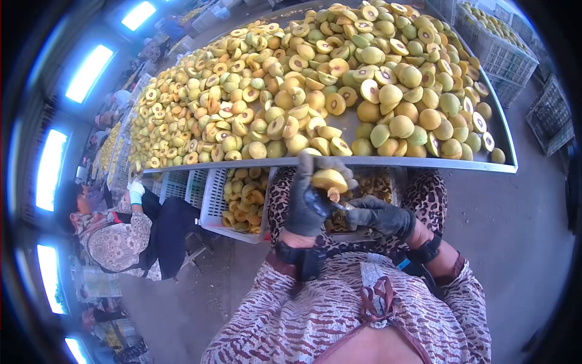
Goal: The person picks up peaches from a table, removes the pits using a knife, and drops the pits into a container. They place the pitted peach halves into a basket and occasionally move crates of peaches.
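Observation:
My left hand (305, 203), in a dark glove, grips a yellow peach half (329, 180) just in front of the metal table's near edge. A brownish pit piece (333, 194) shows under the fruit. Close beside it my right hand (382, 217), also gloved, is closed around a small pitting tool (342, 207). The tool's tip points toward the peach half; its exact shape is mostly hidden by the fingers. Heaped on the metal table (339, 161) are many cut peaches (291, 91), several showing brown pits.
A white crate (212, 203) of peach halves stands left of my legs. Below my hands sits a container of brownish pieces (382, 185). A seated co-worker (130, 236) is at the left. Stacked crates (497, 54) stand at the far right.

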{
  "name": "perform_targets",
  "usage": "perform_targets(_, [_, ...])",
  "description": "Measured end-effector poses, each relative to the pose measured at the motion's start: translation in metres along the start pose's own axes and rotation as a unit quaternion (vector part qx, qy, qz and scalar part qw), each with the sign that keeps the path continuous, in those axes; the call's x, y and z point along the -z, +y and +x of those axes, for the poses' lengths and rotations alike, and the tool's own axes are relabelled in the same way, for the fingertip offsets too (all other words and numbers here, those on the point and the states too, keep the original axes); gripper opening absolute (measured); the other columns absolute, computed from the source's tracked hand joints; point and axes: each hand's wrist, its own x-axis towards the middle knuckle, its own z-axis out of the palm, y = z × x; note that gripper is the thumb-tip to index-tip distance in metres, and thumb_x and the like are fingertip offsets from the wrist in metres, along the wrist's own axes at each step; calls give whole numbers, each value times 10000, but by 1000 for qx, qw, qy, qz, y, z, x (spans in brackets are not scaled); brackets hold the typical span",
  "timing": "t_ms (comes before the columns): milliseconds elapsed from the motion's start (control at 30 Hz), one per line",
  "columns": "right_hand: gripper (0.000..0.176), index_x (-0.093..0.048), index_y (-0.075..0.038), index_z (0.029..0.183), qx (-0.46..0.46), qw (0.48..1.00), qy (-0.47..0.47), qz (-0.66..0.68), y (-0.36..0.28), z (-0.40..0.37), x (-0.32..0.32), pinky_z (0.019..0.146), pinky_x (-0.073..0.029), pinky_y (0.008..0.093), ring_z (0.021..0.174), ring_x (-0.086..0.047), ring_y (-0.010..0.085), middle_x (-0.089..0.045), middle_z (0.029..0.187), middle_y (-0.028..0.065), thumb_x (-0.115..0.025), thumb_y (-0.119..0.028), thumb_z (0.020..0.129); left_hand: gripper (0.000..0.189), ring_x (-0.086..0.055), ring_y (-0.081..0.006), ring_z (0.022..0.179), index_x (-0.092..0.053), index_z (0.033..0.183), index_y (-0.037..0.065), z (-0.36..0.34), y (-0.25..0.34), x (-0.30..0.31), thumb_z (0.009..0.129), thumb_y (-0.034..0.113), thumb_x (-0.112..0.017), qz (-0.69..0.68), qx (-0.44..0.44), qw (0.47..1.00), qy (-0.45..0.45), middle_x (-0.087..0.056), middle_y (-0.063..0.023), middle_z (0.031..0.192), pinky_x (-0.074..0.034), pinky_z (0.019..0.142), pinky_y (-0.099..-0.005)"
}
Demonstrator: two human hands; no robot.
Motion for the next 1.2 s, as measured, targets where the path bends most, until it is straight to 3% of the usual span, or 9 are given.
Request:
perform_targets(100, [314,-618,-38,953,71,983,24,-165,17,18,19,638,-525,300,702,-655,184,-679,867,92,-600,-351,954,585,-642,-266,959,-626,1107,-7,5,43,91,1039,490,-324,178,-163,958,158,-658,-194,1045,-523,910,-368])
perform_targets(167, [310,-614,-16,860,37,681,194,-705,25,16,22,624,-535,356,628,-658,293,-662,700,156,-598,-313,949,478,-640,-253,998,-625,1143,-36,18,66,160,1027,389,-438,291,-199,914,202,-656,-218,1083,-516,892,-352])
perform_targets(233, [323,-598,-15,793,84,688,251,-676,23,21,23,573,-497,415,572,-605,390,-595,580,186,-584,-298,949,419,-647,-255,1001,-627,1152,-47,46,86,173,958,321,-579,677,-158,663,279,-663,-224,1088,-512,866,-344])
perform_targets(467, [321,-597,-44,846,200,885,229,-352,4,16,9,478,-376,325,481,-484,141,-536,618,28,-570,-338,973,354,-643,-348,864,-653,994,8,143,22,103,816,309,-716,863,-142,454,171,-599,-177,1018,-514,758,-429])
perform_targets(800, [198,-641,-45,963,75,968,238,22,-33,54,-18,400,-318,226,472,-420,35,-523,644,-50,-647,-238,916,448,-562,-334,1139,-564,1230,37,17,5,52,810,97,-706,595,-311,722,-168,-566,-168,1236,-461,982,-401])
perform_targets(867, [172,-637,-43,957,67,972,227,5,-38,62,-22,414,-330,220,479,-437,48,-539,646,-38,-657,-204,901,396,-546,-270,1192,-529,1289,12,7,-9,59,935,164,-620,170,-111,979,-20,-555,-150,1292,-435,1019,-369])
perform_targets(967, [134,-608,-32,904,92,960,255,-71,-25,71,-27,465,-372,243,514,-496,101,-556,627,34,-653,-158,896,446,-530,-175,1187,-453,1357,-24,-1,-30,68,1051,298,-412,115,-42,992,-6,-542,-94,1291,-428,1034,-330])
perform_targets(1033, [188,-568,-8,869,282,761,379,-444,-19,64,-20,513,-408,309,552,-520,146,-556,632,109,-641,-175,911,411,-528,-171,1199,-452,1368,-15,3,-35,69,1058,247,-388,267,-93,959,-34,-534,-109,1310,-421,1043,-316])
perform_targets(1200, [133,-550,-3,902,185,855,305,-376,3,31,-11,587,-438,398,590,-539,239,-563,674,171,-608,-119,875,477,-527,-214,1223,-445,1370,-49,15,-35,41,1060,305,-367,-34,-5,999,-40,-539,-138,1321,-412,1060,-341])
